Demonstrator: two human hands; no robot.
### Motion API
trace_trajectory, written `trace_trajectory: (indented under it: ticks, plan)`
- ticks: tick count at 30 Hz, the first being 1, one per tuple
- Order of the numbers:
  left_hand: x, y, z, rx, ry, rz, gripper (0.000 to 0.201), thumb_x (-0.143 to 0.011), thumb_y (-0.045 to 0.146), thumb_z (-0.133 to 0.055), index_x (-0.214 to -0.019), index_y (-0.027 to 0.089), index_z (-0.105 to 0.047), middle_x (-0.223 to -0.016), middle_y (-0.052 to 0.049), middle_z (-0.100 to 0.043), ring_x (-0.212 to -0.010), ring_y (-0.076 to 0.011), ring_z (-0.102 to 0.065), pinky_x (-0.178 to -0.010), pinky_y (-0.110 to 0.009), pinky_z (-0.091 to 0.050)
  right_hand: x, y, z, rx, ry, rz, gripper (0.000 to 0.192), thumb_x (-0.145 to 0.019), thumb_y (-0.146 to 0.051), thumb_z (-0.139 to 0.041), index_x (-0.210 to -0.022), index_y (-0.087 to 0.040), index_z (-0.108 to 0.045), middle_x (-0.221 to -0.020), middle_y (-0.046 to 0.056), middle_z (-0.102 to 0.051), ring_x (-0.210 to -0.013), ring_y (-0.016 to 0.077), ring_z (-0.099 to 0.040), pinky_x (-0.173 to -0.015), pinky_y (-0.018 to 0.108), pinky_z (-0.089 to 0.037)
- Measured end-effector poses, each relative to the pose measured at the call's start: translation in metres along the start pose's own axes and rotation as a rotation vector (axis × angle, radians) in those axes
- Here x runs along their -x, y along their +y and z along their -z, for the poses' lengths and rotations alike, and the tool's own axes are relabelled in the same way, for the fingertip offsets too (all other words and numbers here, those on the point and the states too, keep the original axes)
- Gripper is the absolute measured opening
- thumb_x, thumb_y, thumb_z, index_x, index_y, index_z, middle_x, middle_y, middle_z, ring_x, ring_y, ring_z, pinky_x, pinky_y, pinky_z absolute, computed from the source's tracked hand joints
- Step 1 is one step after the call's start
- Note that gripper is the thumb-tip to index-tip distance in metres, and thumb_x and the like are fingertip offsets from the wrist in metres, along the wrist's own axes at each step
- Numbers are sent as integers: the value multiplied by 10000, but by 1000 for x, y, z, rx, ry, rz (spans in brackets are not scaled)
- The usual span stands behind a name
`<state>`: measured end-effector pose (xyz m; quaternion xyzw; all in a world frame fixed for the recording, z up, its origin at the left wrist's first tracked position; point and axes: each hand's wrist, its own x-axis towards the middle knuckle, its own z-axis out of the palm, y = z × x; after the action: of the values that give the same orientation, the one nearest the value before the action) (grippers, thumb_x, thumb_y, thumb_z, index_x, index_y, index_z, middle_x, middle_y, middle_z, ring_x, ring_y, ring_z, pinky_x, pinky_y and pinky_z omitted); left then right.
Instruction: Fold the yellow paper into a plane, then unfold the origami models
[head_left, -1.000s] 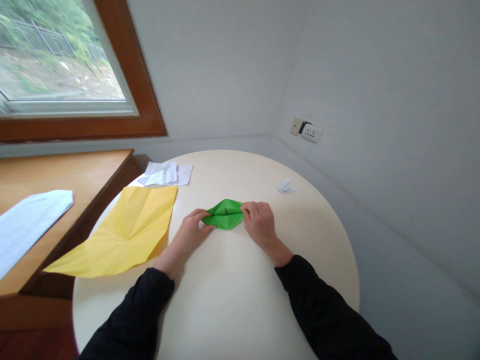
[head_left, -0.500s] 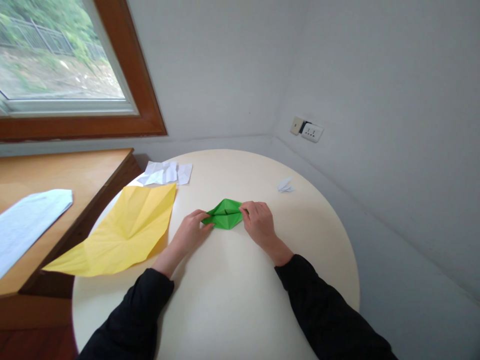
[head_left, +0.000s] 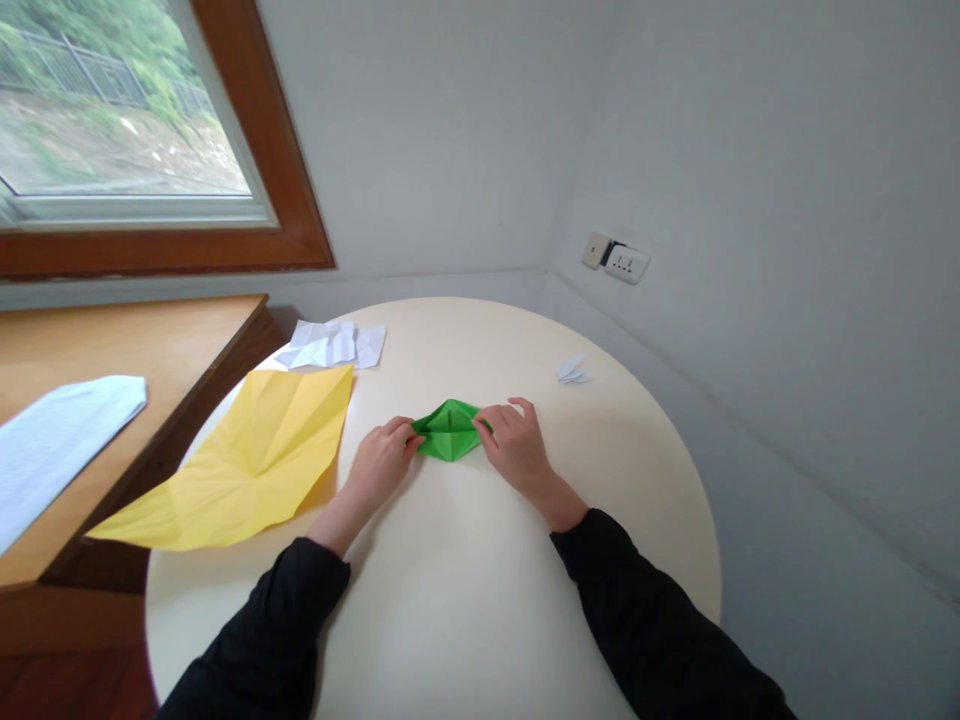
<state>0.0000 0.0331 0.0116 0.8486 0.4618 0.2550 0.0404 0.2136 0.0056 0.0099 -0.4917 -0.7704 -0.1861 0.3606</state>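
A folded piece of green paper (head_left: 448, 438) is held low over the middle of the round cream table (head_left: 465, 600). Creases run across it, and its centre has a peaked fold. My left hand (head_left: 381, 458) pinches its left corner between thumb and fingers. On the opposite corner, my right hand (head_left: 517, 447) has thumb and index finger closed, with one finger lifted away. Both tips of the paper are partly hidden by my fingers.
Left of my hands lies a large creased yellow sheet (head_left: 262, 450), overhanging the table. Behind it are white creased papers (head_left: 330, 345); a small white folded paper (head_left: 573, 370) sits back right. A wooden desk (head_left: 187, 330) bears a pale blue folded item (head_left: 67, 440). Walls border the table.
The green paper's centre now shows a raised, peaked fold where there was a dark slit. My right fingers have shifted slightly left along the paper, and one finger has lifted.
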Motion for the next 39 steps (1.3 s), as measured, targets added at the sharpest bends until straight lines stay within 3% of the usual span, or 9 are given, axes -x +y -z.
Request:
trace_trajectory:
  ticks: [3, 7, 10, 16, 21, 25, 28, 33, 39]
  plan:
    - [0, 3, -1, -1, 19, 9, 173, -875, 262, -448, -765, 194, -563, -848, -62, -633, -687, -173, -601, -625, -277, -451, -1, -5, 0, 30, -17, -21, 142, -877, -128, -479, -929, -206, -586, -832, 19, -691, -849, 179, -596, -977, 432, -227]
    - [1, 8, -2, 4, 24, 21, 183, -893, 264, -421, -751, 200, -517, -763, -38, -595, -641, -162, -573, -584, -260, -409, -3, -18, -2, 78, -96, -32, 347, -835, -90, -505, -1169, -181, -537, -973, 85, -687, -1029, 250, -545, -1010, 518, -164]
    - [1, 10, -3, 9, 25, 33, 195, -900, 268, -414, -741, 198, -502, -733, -31, -583, -624, -161, -563, -569, -257, -384, -3, -25, -2, 60, -149, -27, 372, -829, -121, -529, -1198, -167, -521, -1011, 103, -678, -1065, 274, -524, -1021, 568, -141]
    - [2, 11, -2, -35, 41, 108, 201, -908, 291, -409, -755, 199, -503, -688, -33, -599, -601, -178, -565, -548, -263, -354, -3, -26, -2, -13, -115, 50, 181, -848, -116, -508, -959, -227, -599, -878, 24, -702, -1022, 220, -553, -1056, 549, -91]
    - [1, 9, -4, -94, 69, 167, 203, -906, 297, -417, -755, 198, -511, -632, -31, -597, -558, -188, -557, -572, -289, -376, 0, -27, -1, -27, -118, 181, 178, -851, -101, -497, -757, -216, -595, -710, -14, -675, -975, 184, -573, -1075, 488, -65]
    - [1, 7, -6, -79, 215, 37, 151, -895, 237, -427, -782, 191, -515, -844, -80, -644, -783, -222, -601, -721, -348, -441, 2, -29, -1, -24, -156, 204, 187, -845, -107, -507, -714, -211, -591, -670, -26, -662, -975, 181, -572, -1076, 483, -32]
    - [1, 7, -6, -52, 339, -73, 146, -888, 206, -435, -756, 190, -496, -1040, -117, -599, -923, -229, -563, -782, -364, -457, 2, -30, 0, -9, -170, 202, 192, -840, -102, -515, -706, -212, -597, -670, -28, -665, -1011, 188, -559, -1075, 494, 5]
    - [0, 8, -1, -11, 369, -164, 155, -892, 205, -446, -743, 197, -489, -955, -91, -589, -877, -210, -539, -766, -347, -463, 2, -31, -1, 22, -154, 216, 205, -839, -104, -528, -679, -213, -596, -645, -34, -655, -1023, 192, -551, -1076, 501, 37]
    - [-1, 5, 0, -14, 359, -154, 171, -910, 245, -427, -761, 198, -494, -830, -60, -606, -772, -196, -539, -707, -332, -429, 3, -31, -3, 24, -146, 203, 203, -839, -99, -522, -688, -205, -608, -645, -28, -654, -1005, 188, -558, -1081, 487, 32]
